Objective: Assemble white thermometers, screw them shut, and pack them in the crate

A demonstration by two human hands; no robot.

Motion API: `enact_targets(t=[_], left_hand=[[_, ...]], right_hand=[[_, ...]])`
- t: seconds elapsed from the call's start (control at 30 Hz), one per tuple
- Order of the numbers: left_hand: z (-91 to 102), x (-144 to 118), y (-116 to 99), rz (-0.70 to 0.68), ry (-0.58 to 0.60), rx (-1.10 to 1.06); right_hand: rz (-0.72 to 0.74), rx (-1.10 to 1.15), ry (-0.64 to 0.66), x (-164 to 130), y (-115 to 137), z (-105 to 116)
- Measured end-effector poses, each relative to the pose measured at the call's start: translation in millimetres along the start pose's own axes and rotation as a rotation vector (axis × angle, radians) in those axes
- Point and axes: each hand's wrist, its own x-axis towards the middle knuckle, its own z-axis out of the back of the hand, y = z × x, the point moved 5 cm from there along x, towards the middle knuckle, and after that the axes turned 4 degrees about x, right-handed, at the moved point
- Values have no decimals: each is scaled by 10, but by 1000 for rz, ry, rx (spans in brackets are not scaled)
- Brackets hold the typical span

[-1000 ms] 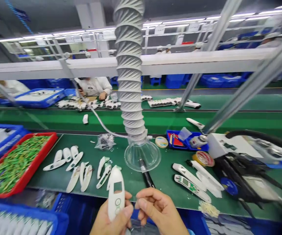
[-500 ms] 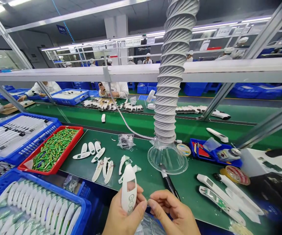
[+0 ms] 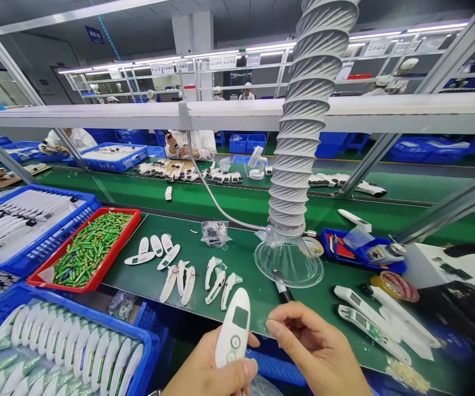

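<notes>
My left hand [image 3: 210,371] grips a white handheld thermometer-like device [image 3: 233,328] with a small screen and round buttons, holding it upright at the bottom centre. My right hand [image 3: 318,352] hovers just right of it, fingers loosely curled and apart from the device, holding nothing that I can see. Just beyond the hands, several white plastic shell halves [image 3: 183,278] lie on the green bench mat [image 3: 246,264].
A ribbed white extraction hose with a clear funnel [image 3: 289,263] hangs over the mat. A red tray of green parts [image 3: 87,250] and blue crates of white devices [image 3: 68,346] stand at left. Open devices [image 3: 369,319], tape roll [image 3: 395,285] lie right. People work across the conveyor.
The view has swung left and down a little. My left hand tilted the device to the right; my right hand drew away from it and opened slightly.
</notes>
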Motion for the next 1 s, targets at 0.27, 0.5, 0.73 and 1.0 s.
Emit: enact_targets(t=[0.27, 0.5, 0.73, 1.0], left_hand=[[-83, 68, -9, -23, 158, 71], [-143, 109, -37, -7, 176, 77], [-182, 142, -48, 5, 174, 88], [-221, 178, -76, 13, 192, 119]], right_hand=[[28, -170, 289, 88, 76, -66], [57, -260, 322, 128, 106, -31], [70, -302, 341, 165, 104, 1], [84, -336, 327, 196, 98, 60]])
